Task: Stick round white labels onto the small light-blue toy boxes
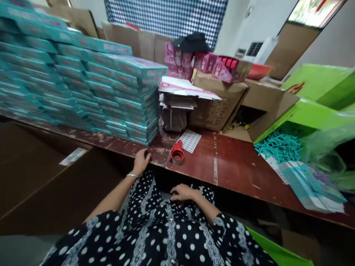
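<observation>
My left hand (141,161) rests on the front edge of the dark red table (235,159), its fingers and thumb apart and nothing held. It is just in front of a tall stack of teal boxes (138,99). My right hand (182,192) is over my lap below the table edge, fingers loosely bent and apart, with no object seen in it. Between and beyond the hands, a red tape dispenser (177,152) lies on the table. A white sheet of small printed labels (190,140) lies behind it.
An open brown carton (2,170) stands at the left, below the table. Farther back are grey-white stacked packs (174,118), a brown carton (213,103) and pink boxes (177,61). At the right, teal sticks (283,144) spill near flat teal-and-white cartons (310,188).
</observation>
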A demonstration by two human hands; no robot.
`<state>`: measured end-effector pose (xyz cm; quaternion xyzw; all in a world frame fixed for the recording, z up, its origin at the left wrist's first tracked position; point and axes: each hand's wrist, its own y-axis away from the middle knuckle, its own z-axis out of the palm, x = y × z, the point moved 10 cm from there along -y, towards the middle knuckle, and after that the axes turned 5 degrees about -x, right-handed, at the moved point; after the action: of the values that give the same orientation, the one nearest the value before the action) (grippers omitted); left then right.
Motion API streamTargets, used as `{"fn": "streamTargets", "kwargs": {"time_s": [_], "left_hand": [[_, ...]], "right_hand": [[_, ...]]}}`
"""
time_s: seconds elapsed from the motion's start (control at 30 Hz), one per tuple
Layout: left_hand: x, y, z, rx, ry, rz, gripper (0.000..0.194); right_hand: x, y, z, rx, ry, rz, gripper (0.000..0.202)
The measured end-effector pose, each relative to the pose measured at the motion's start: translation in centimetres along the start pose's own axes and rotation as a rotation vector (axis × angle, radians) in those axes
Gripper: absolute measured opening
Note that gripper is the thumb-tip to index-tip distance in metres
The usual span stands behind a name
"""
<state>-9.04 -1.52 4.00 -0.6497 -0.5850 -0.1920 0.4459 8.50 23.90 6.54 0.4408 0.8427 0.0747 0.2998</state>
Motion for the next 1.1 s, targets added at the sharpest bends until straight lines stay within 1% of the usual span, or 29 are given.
{"fn": "streamTargets", "kwargs": {"time_s": [0.03,0.07,0.1,0.13,0.17,0.2,0.23,0.27,0.3,0.37,0.43,0.5,0.53,0.6,0.63,0.67,0.7,0.77,0.8,0.9,0.97,1.0,1.1], "left_hand": [[-1.0,-0.5,-1.2,0.043,0.030,-0.045,0.040],[-1.9,-1.0,-2.4,0.081,0.063,-0.090,0.040],[-2.9,-1.6,-3.4,0.111,0.099,-0.134,0.040],[-3.9,-2.2,-4.2,0.132,0.138,-0.174,0.040],[-4.8,-2.8,-4.7,0.146,0.178,-0.210,0.040],[-5.6,-3.3,-5.1,0.154,0.218,-0.242,0.040],[-6.3,-3.8,-5.3,0.157,0.257,-0.267,0.041],[-6.8,-4.1,-5.3,0.158,0.296,-0.286,0.041],[-7.2,-4.4,-5.2,0.158,0.333,-0.299,0.041],[-7.7,-4.9,-4.8,0.156,0.402,-0.312,0.041],[-7.9,-5.2,-4.3,0.159,0.456,-0.319,0.041],[-8.0,-5.6,-3.9,0.170,0.492,-0.333,0.041],[-8.2,-5.7,-3.7,0.178,0.504,-0.344,0.042],[-8.7,-6.0,-3.4,0.195,0.522,-0.369,0.044],[-9.0,-6.1,-3.2,0.203,0.528,-0.381,0.045],[-9.4,-6.2,-3.1,0.212,0.534,-0.392,0.046],[-9.8,-6.3,-3.0,0.221,0.539,-0.403,0.047],[-10.5,-6.4,-3.0,0.238,0.550,-0.422,0.047],[-10.8,-6.5,-3.0,0.246,0.556,-0.431,0.046],[-11.5,-6.6,-3.3,0.270,0.567,-0.451,0.042],[-11.7,-6.6,-3.5,0.281,0.566,-0.457,0.040],[-11.8,-6.6,-3.6,0.285,0.563,-0.457,0.040],[-11.8,-6.5,-3.6,0.290,0.546,-0.451,0.043]], "right_hand": [[-0.4,-0.1,-2.3,0.030,0.015,-0.015,0.022],[-1.1,0.1,-5.4,0.101,0.019,-0.047,0.021],[-2.2,0.4,-9.3,0.197,0.023,-0.093,0.024],[-4.0,1.3,-14.1,0.372,0.006,-0.182,0.027],[-5.9,2.7,-19.2,0.564,-0.007,-0.283,0.030],[-8.0,4.1,-24.0,0.730,0.005,-0.384,0.033],[-10.1,5.1,-28.1,0.848,0.044,-0.466,0.036],[-12.2,5.7,-31.7,0.932,0.106,-0.531,0.039],[-14.0,5.8,-35.0,0.992,0.165,-0.578,0.041],[-17.2,4.7,-40.4,1.059,0.248,-0.647,0.050],[-19.5,2.2,-44.3,1.061,0.312,-0.665,0.059],[-21.4,-1.0,-46.8,1.023,0.369,-0.660,0.067],[-22.3,-2.7,-47.5,0.994,0.396,-0.656,0.071],[-23.8,-5.7,-48.2,0.949,0.444,-0.656,0.080],[-24.4,-6.9,-48.3,0.933,0.463,-0.661,0.080],[-24.9,-8.0,-48.3,0.923,0.476,-0.666,0.075],[-25.3,-8.8,-48.3,0.919,0.483,-0.670,0.066],[-25.6,-9.9,-48.4,0.923,0.488,-0.668,0.047],[-25.6,-10.2,-48.4,0.927,0.494,-0.665,0.043],[-25.2,-10.5,-48.7,0.964,0.498,-0.687,0.050],[-24.9,-10.3,-49.0,0.994,0.475,-0.718,0.050],[-24.7,-10.3,-49.1,0.999,0.464,-0.723,0.045],[-24.3,-10.8,-49.3,0.980,0.449,-0.697,0.023]]}}
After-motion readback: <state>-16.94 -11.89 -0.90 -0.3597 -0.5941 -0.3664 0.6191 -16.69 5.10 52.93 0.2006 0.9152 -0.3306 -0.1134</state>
